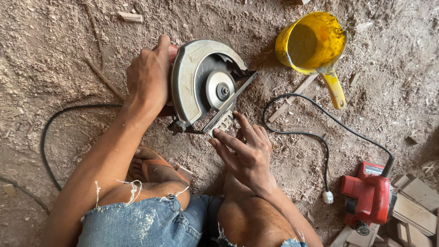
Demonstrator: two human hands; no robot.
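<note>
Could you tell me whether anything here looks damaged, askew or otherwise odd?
The circular saw is tipped on its side on the sawdust-covered ground, blade guard up, left hand steadying it, right hand fingering its base plate. The yellow jug looks battered and lies tilted. The red power tool's plug lies loose.

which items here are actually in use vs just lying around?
In use:
- circular saw, gripped by the left hand
- its base plate, touched by the right hand fingertips

Lying about:
- yellow jug
- red power tool with its black cord, unplugged
- wood offcuts
</note>
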